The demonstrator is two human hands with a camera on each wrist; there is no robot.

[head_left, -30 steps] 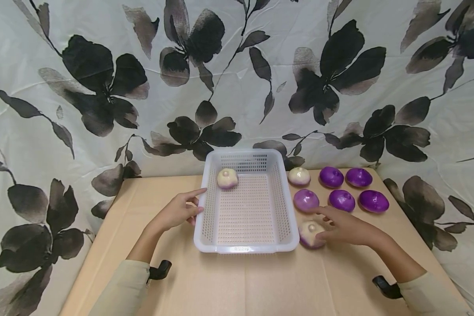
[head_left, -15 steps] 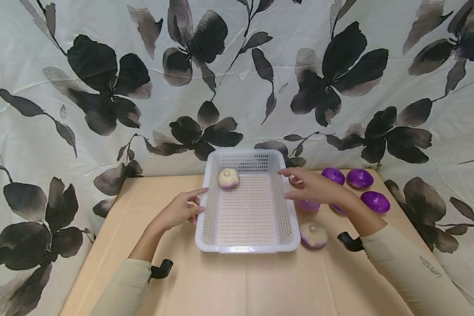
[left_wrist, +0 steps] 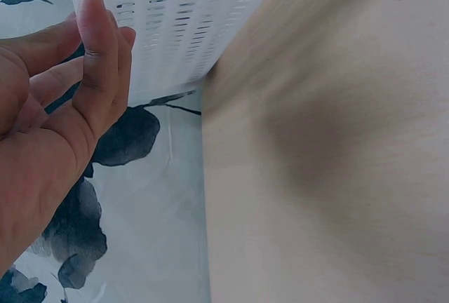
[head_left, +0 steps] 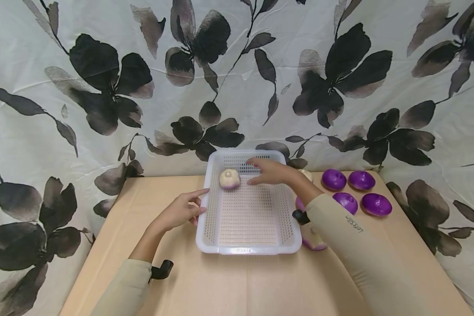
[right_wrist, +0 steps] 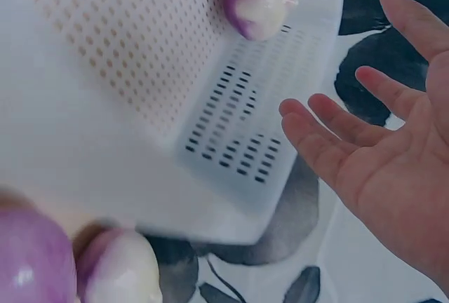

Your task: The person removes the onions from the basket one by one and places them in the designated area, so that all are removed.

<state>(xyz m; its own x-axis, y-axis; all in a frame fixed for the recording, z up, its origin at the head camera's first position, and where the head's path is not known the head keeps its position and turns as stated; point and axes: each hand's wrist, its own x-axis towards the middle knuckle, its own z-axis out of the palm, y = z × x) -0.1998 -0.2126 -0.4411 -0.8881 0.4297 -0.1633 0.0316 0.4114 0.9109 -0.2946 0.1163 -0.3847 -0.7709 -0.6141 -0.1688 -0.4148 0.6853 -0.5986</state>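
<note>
A white perforated plastic basket point(head_left: 249, 245) stands on the table with one purple-and-white turnip point(head_left: 229, 179) in its far left part. At the basket's left side my left hand point(head_left: 179, 210) holds the rim, its curled fingers against the slotted wall in the left wrist view. My right hand point(head_left: 270, 171) hovers over the far right of the basket, fingers spread and palm bare in the right wrist view. Beneath my right forearm, partly hidden, a second turnip point(head_left: 314, 241) lies beside the basket.
Several shiny purple round vegetables point(head_left: 376, 204) sit to the right of the basket. A pale one point(head_left: 307, 174) at the back is mostly covered by my right arm. A floral cloth point(head_left: 260, 87) hangs behind the table point(head_left: 221, 285).
My right hand has moved from the near turnip up and left, across the basket's right rim, to above its far end. The left hand keeps its place at the rim.
</note>
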